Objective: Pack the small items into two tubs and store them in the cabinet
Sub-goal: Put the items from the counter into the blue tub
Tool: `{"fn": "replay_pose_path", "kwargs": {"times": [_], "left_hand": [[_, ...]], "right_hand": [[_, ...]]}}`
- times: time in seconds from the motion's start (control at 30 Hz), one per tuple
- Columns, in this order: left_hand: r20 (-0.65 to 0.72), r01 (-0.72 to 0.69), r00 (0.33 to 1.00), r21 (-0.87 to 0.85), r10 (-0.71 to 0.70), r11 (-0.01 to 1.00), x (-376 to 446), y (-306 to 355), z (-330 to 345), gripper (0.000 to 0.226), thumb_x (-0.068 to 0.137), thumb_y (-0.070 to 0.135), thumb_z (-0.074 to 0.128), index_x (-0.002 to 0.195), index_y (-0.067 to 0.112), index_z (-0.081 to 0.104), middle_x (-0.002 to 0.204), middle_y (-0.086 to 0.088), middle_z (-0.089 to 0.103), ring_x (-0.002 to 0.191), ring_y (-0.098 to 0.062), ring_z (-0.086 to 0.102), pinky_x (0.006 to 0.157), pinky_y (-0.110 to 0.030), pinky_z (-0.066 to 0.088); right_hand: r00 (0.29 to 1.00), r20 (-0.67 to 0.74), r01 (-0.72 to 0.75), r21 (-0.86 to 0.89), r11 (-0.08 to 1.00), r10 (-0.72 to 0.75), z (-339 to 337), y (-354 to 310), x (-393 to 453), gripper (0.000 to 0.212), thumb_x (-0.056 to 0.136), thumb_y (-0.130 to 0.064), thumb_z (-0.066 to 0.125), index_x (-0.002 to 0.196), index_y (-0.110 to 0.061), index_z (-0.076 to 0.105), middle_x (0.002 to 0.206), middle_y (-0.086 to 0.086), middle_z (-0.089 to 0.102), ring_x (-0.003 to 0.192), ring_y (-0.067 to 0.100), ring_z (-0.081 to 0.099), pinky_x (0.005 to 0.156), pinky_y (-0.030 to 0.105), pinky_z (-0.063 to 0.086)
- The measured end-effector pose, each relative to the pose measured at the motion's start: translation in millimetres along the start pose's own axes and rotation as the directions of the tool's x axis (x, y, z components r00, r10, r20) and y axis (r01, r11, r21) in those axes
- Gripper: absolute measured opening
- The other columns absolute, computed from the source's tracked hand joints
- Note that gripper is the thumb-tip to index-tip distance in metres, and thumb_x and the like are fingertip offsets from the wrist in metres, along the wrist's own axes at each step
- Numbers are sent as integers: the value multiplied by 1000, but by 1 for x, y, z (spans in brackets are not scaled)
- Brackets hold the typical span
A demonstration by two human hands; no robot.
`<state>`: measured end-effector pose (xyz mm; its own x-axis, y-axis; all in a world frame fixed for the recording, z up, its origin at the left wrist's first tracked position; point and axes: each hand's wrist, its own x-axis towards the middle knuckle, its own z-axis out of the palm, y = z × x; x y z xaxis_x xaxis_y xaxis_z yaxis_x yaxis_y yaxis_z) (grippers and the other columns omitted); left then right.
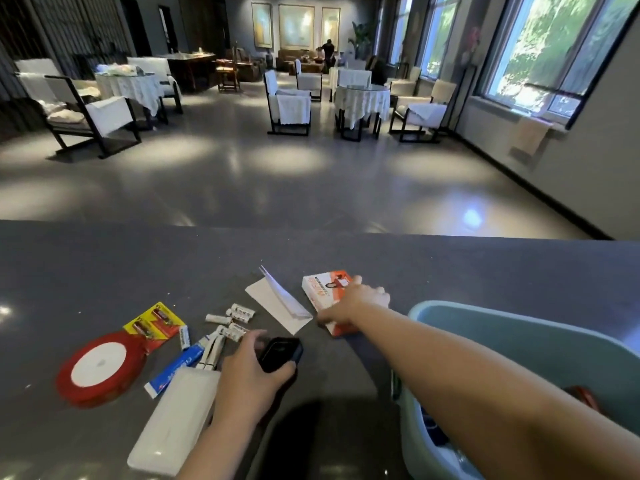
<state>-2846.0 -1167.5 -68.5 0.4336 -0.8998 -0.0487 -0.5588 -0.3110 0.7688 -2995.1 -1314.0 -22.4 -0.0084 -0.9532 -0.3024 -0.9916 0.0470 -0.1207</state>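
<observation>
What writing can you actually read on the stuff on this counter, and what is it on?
None can be read.
Orange and white box under the right hand: orange print, blurred.
Battery card: too small.
Loose batteries: labels too small.
Blue tube: white lettering, blurred.

No legible text

Print shows on the orange-and-white box (325, 292), the blue tube (176, 370) and the battery card (156, 323), all too blurred to read.
</observation>
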Motion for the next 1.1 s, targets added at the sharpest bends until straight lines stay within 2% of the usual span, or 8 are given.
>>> {"fn": "replay_pose_path", "kwargs": {"times": [0.13,0.27,0.4,0.5,0.63,0.7,0.83,1.1], "left_hand": [[-16,25,999,-254,-31,967,-21,31,-10,64,68,23,83,122,28,49,106,4,63,104,-18,60,85,-33,45],[-38,-148,989,-358,144,922,-50,97,-23,57,71,23,80,118,35,49,106,11,61,93,-9,57,72,-25,42],[0,-296,945,-422,326,857,-78,149,-7,56,70,24,80,117,36,53,107,18,63,97,-2,60,76,-20,43],[90,-325,916,-401,390,857,-91,165,22,58,71,28,80,118,41,50,111,21,63,103,1,59,88,-28,47],[155,-433,873,-189,462,881,-104,176,55,61,73,39,72,124,48,38,118,21,54,113,-5,48,90,-31,44],[212,-509,845,42,491,860,-106,184,66,61,79,42,64,132,39,35,125,15,50,114,-11,41,89,-28,39],[318,-550,835,533,450,643,-106,196,90,51,86,47,48,130,23,38,126,-2,50,117,-25,40,93,-35,36],[431,-533,842,757,324,377,-107,187,121,43,94,44,42,122,12,41,119,-12,57,108,-26,55,100,-37,24]], "right_hand": [[973,-167,181,115,977,-160,-58,15,-35,94,62,-72,63,133,-17,36,127,9,57,124,33,43,96,40,32],[911,-329,304,132,944,-248,-109,101,-94,93,60,-63,71,137,-29,33,131,2,52,122,30,42,98,42,31],[945,-262,255,207,945,-197,-109,216,-149,101,46,-55,69,137,-41,28,129,-7,50,123,23,38,101,41,36],[964,-193,216,151,965,-185,-90,266,-169,104,38,-55,58,137,-41,27,129,-13,46,126,18,35,105,37,34],[958,-128,256,-16,966,-256,-59,294,-163,98,57,-56,68,142,-41,22,141,-16,37,136,15,28,116,41,23],[960,-148,228,-84,970,-238,-52,299,-157,91,70,-53,70,145,-40,20,147,-13,33,140,15,24,118,39,17],[969,-132,191,-141,972,-209,-41,303,-155,90,78,-39,67,149,-36,12,151,-9,29,141,17,25,117,38,20],[952,-182,233,-86,969,-245,-35,309,-151,95,75,-57,66,150,-37,12,154,-11,26,142,15,24,116,38,21]]}}
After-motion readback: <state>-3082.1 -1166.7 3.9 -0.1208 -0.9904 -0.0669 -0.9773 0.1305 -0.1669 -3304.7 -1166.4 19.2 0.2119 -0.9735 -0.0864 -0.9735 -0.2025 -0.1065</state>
